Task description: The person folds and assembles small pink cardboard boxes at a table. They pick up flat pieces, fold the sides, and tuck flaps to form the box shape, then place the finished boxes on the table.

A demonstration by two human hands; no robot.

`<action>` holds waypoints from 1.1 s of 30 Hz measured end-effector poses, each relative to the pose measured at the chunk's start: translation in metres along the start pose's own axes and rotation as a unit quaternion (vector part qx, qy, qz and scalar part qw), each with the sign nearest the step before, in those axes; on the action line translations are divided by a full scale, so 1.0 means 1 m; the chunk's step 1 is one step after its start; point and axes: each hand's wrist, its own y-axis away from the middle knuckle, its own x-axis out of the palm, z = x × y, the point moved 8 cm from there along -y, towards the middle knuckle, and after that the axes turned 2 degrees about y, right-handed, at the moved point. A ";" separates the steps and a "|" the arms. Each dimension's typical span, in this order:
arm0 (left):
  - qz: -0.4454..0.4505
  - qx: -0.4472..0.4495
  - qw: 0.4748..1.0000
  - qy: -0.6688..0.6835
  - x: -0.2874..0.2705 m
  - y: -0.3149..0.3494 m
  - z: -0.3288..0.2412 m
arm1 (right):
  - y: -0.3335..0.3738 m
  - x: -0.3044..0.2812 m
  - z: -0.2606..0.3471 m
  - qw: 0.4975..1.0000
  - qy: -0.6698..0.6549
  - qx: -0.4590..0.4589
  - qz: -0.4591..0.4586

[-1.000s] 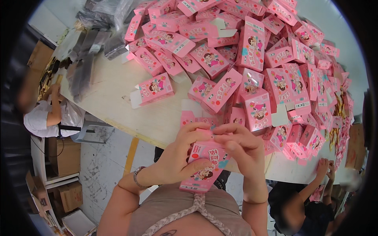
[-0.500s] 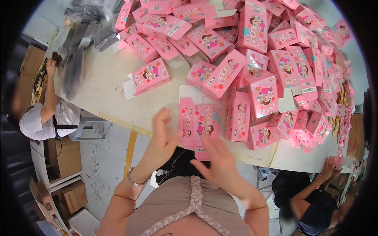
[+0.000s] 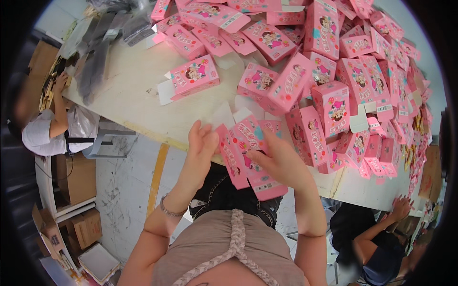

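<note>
I hold a flat pink carton [image 3: 245,152] with a cartoon figure printed on it at the table's near edge. My left hand [image 3: 201,143] presses its left side and white top flap. On its right side my right hand [image 3: 279,159] grips it, fingers spread across the face. The carton's lower flap hangs past the table edge over my lap. A large heap of folded pink boxes [image 3: 334,71] lies just behind and to the right of my hands.
The cream table [image 3: 138,95] bears one separate pink box [image 3: 193,76] and a grey stack of plastic sheets [image 3: 98,57] at far left. A person in white [image 3: 62,128] sits left; another person's hand [image 3: 400,207] reaches at lower right. Cardboard boxes [image 3: 81,224] stand on the floor.
My hands have lifted from my lap up to the table edge, and the carton between them has gone from a closed bundle to a flat, opened-out blank.
</note>
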 end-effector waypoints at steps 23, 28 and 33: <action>0.215 0.309 0.913 -0.158 0.078 0.038 -0.086 | 0.038 -0.036 0.045 0.883 -0.184 -0.335 -0.273; 0.243 0.126 0.941 -0.198 0.076 0.042 -0.083 | 0.023 -0.038 0.029 0.839 -0.388 -0.239 -0.297; 0.210 0.026 0.967 -0.140 0.070 0.049 -0.070 | 0.019 -0.026 0.026 0.850 -0.472 -0.184 -0.142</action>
